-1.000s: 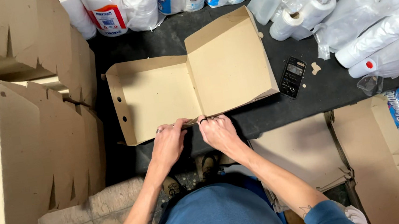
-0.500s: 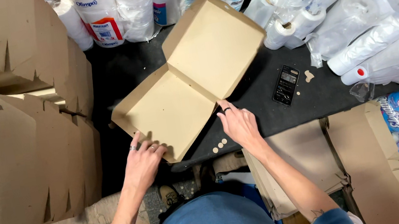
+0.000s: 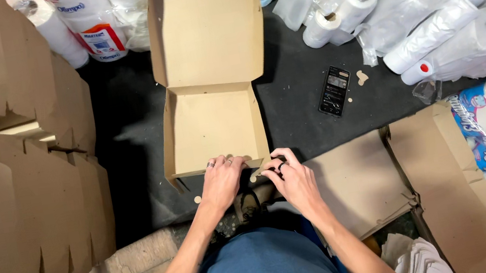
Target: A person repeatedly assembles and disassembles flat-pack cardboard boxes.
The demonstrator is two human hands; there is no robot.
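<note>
1. The tan cardboard box [image 3: 212,125] lies on the dark surface [image 3: 299,113] straight ahead of the person. Its tray already has its left, right and back walls up, and the lid stands open behind it.
2. By my reading, only the near wall is unfinished: its front edge is being folded and its right corner is not yet tucked. The lid is not closed either.
3. The left hand [image 3: 222,181] lies palm down, fingers curled over the near edge near its middle, pressing it (a narrow grip on the cardboard rim).
4. The right hand [image 3: 295,180] pinches the near right corner flap with bent fingers, wrist angled inward.
5. Nearby lie flat box blanks [image 3: 358,186], a small black device [image 3: 334,91], and stacked folded boxes [image 3: 14,197] at left.
</note>
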